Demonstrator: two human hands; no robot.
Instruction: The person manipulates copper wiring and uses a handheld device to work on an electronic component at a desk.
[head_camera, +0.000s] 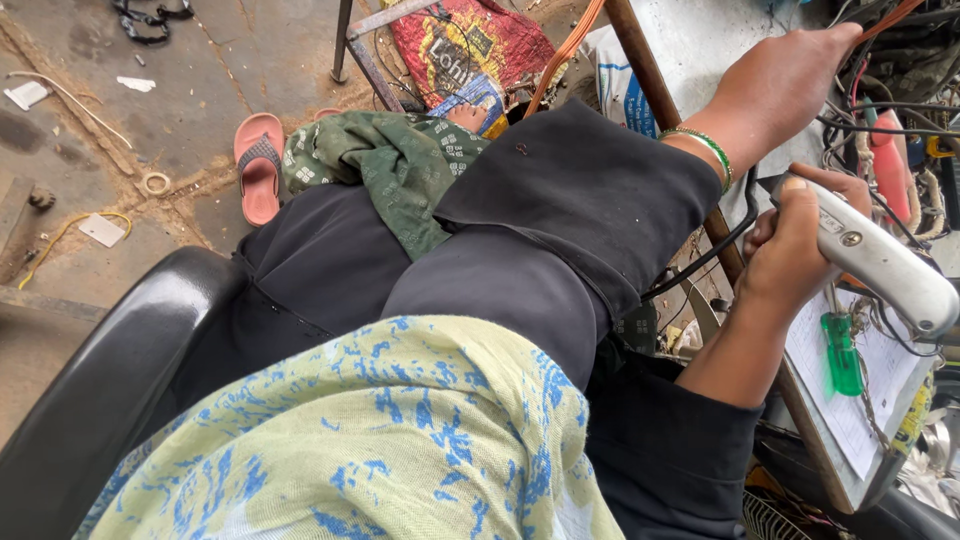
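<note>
Knife (880, 262): grey metal utility handle, screw-studded; right hand (795, 250) grips it.

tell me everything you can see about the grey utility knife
The utility knife has a pale grey, metal-looking body with a round screw in its side and worn, scuffed faces. It lies slanted, one end toward the lower right. The right hand wraps its upper left end in a closed grip, above a paper-covered board. No blade can be seen.
</note>
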